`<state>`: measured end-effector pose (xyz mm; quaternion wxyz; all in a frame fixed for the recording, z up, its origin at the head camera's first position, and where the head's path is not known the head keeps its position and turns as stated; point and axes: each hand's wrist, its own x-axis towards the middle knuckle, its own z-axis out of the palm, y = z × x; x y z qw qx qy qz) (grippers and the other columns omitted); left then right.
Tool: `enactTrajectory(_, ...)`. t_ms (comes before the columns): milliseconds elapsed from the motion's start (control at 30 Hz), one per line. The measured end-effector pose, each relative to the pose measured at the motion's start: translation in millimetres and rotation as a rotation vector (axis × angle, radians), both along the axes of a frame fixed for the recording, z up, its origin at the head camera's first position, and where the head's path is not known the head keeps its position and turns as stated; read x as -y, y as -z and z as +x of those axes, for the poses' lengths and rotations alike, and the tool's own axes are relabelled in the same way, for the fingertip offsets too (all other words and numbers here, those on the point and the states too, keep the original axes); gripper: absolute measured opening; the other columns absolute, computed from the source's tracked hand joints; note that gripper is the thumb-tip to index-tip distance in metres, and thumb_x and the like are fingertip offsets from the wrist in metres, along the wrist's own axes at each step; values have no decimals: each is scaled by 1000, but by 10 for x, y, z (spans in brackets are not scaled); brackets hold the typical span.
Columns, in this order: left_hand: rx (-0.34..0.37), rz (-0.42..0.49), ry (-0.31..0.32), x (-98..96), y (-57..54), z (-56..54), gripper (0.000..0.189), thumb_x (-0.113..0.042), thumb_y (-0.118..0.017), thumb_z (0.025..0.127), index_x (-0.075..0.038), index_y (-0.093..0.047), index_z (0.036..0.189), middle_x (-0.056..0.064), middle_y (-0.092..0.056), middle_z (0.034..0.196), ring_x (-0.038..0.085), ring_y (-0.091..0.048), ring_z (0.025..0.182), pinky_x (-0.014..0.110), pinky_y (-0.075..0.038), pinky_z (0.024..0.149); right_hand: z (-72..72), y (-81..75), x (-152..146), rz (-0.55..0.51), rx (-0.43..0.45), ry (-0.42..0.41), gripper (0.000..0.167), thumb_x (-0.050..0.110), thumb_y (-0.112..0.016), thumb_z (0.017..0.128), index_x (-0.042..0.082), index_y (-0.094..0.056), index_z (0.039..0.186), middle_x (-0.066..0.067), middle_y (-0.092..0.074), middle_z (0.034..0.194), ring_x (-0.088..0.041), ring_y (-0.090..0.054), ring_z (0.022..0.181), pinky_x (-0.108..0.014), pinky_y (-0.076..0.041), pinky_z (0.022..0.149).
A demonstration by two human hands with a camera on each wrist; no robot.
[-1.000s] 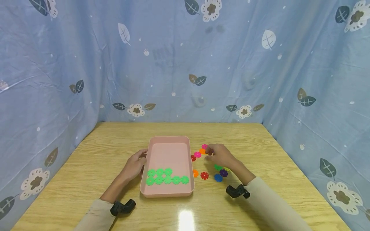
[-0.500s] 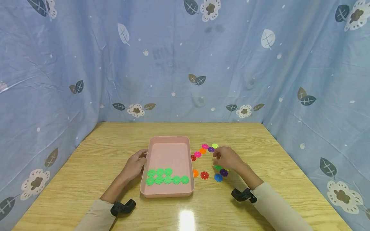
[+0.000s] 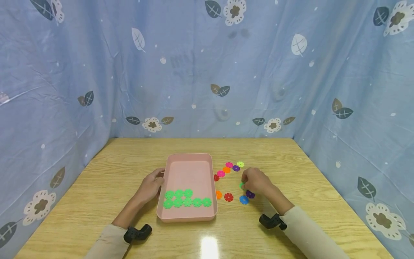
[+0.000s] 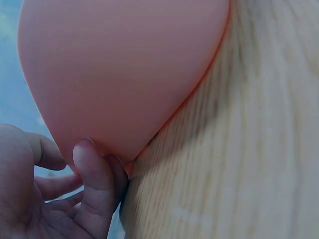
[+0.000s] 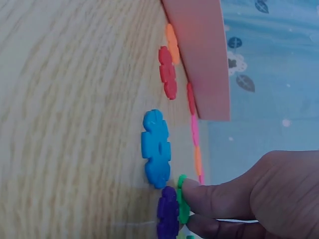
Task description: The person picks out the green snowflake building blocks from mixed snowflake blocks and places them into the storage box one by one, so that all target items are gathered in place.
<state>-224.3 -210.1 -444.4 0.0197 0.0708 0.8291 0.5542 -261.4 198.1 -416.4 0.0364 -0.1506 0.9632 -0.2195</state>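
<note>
A pink tray (image 3: 189,218) lies on the table, with several green flower-shaped plastic discs (image 3: 187,203) gathered in its front part. My left hand (image 3: 150,187) grips the tray's left side; in the left wrist view thumb and fingers close on the pink wall (image 4: 124,74). To the right of the tray, my right hand (image 3: 257,181) pinches a green disc (image 5: 183,201) between thumb and finger. A purple disc (image 5: 168,211) and a blue one (image 5: 157,149) lie right beside it. The hand partly covers the green disc in the head view.
Loose discs lie between tray and right hand: orange (image 3: 219,194) and red (image 3: 228,197) in front, pink (image 3: 221,173), purple (image 3: 236,168) and yellow (image 3: 240,164) farther back. A blue patterned curtain (image 3: 200,72) encloses the wooden table (image 3: 136,151).
My right hand has moved right and toward me, off the back row and onto the green disc. The purple and yellow discs at the back came into view. My left hand stays on the tray.
</note>
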Motion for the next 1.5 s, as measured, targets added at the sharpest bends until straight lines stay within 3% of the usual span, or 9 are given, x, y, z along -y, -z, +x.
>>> enactTrajectory(333,-4,-9,-6,3,12,-12,51,-12,-40,103,-1,-37,153,27,-50,140,24,-58,60,29,-50,49,-19,64,-1,-6,-5,-7,9,5,-78,85,5,-71,89,-2,-63,82,-17,-56,69,-33,-51,61)
enactTrajectory(567,-8,-8,3,10,28,5,51,-12,-40,103,-1,-38,153,27,-51,138,24,-58,60,28,-50,49,-16,63,-15,1,19,-15,10,5,-78,87,5,-68,89,-2,-61,83,-18,-55,71,-33,-50,64)
enactTrajectory(933,-3,-19,-11,0,29,-10,52,-13,-40,102,-1,-37,153,27,-51,139,26,-60,63,29,-51,50,-97,91,-103,-157,14,-56,12,0,-72,89,5,-64,82,-2,-59,75,-16,-51,65,-29,-46,58)
enactTrajectory(1500,-4,-6,-12,1,17,-10,52,-13,-40,102,-2,-38,153,26,-51,140,24,-58,59,30,-50,48,-118,-84,15,-295,-36,-151,7,-1,-66,93,2,-70,89,-1,-59,70,-13,-49,60,-24,-44,55)
